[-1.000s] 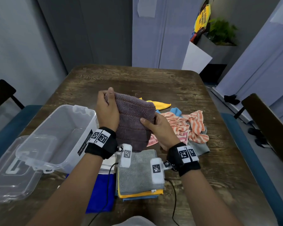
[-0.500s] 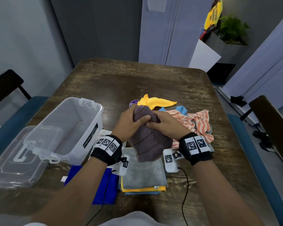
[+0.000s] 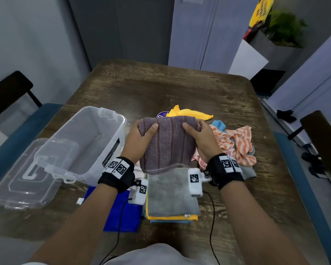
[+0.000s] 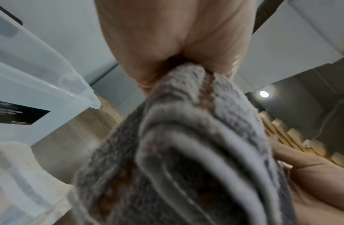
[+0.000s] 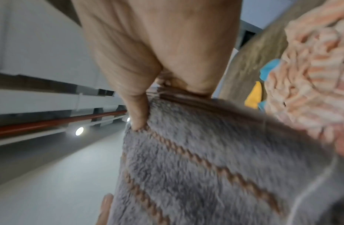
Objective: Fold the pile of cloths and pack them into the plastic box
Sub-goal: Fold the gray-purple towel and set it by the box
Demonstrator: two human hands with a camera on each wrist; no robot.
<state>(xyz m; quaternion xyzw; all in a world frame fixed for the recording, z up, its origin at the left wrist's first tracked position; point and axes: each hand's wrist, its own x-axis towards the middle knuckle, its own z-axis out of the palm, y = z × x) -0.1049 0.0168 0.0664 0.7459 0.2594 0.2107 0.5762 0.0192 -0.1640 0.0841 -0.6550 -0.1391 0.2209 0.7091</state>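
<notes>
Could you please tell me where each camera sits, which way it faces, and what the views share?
Head: on the head, facing forward and down at the brown wooden table; both forearms show; left hand and right hand grip the purple-grey striped terry towel.
Left wrist: on that wrist, facing along the palm at the towel's folded edges, clear plastic box beside.
Right wrist: on that wrist, facing along the thumb at the towel's face.
Shared: all three show the towel.
</notes>
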